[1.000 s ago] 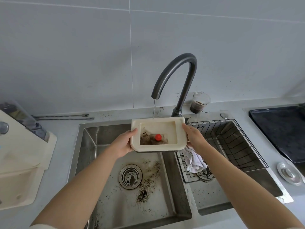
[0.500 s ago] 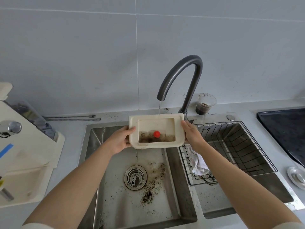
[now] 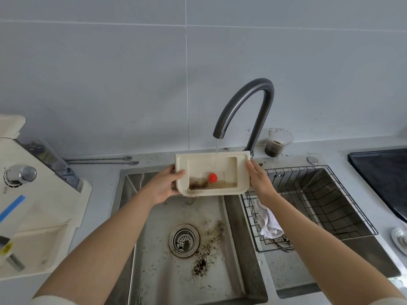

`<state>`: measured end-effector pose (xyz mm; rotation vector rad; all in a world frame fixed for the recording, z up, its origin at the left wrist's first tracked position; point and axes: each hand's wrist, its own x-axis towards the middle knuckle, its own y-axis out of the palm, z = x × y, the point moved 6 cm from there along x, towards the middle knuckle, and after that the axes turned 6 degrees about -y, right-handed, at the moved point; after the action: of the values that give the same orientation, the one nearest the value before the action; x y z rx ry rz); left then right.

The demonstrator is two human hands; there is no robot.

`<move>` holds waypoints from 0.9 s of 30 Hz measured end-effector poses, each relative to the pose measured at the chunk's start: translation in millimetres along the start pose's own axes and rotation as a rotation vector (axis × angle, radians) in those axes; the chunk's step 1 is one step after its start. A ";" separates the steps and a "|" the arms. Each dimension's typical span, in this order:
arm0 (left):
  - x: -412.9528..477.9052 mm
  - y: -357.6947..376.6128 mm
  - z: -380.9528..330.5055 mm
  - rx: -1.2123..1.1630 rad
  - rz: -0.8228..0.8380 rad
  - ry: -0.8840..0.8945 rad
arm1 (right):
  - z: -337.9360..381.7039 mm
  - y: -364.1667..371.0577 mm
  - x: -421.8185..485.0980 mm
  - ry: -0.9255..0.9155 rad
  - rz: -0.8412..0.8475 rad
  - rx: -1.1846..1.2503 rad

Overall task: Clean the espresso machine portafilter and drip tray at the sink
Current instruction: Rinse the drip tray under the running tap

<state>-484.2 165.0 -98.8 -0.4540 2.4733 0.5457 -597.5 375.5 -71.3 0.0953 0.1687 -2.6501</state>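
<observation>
- Head view: both hands carry the cream drip tray [image 3: 181, 164] over the left basin of the sink [image 3: 233, 238], right under the dark curved faucet [image 3: 251, 100].
- The left hand [image 3: 164, 186] grips the tray's left end, thumb on the top rim and fingers curled beneath.
- The right hand [image 3: 259, 181] clasps the right end, thumb lying along the edge and the other fingers hidden behind the tray.
- The tray tilts toward the person. Brown water and grounds pool along the near side of its recess, and a red float [image 3: 212, 177] sits just above that pool.
- A thin water stream [image 3: 216, 146] falls from the spout onto the tray's far rim.
- A brownish trickle shows under the tray's near left corner.
- Below, the drain strainer [image 3: 184, 240] lies in the basin floor, with coffee grounds [image 3: 201, 264] scattered beside it.
- A black wire rack [image 3: 330, 194] sits in the right basin, just beside the right wrist, with a white cloth [image 3: 268, 223] draped over its near left corner.
- On the desk [image 3: 330, 155] behind the sink stand a clear cup [image 3: 278, 142] of dark liquid, near the faucet base, and two long thin stirrers [image 3: 99, 160], well to the left.
- The cream espresso machine [image 3: 37, 205] fills the left edge; a dark cooktop [image 3: 383, 172] and a round metal lid [image 3: 399, 238] lie far right.
</observation>
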 end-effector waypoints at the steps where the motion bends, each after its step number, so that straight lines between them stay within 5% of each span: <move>1: 1.3 2.7 0.1 0.003 0.002 -0.001 | 0.1 -2.4 -0.6 -0.002 -0.009 0.003; 12: 8.2 30.4 -3.8 0.062 0.047 -0.018 | 9.4 -28.6 -4.3 -0.045 -0.115 -0.008; 27: 14.2 26.9 -11.0 0.211 0.017 -0.051 | 35.5 -23.0 -2.5 -0.249 -0.040 -0.178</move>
<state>-511.7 180.2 -91.2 -0.3317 2.4543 0.2944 -607.4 392.0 -33.5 -0.2978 0.3239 -2.6444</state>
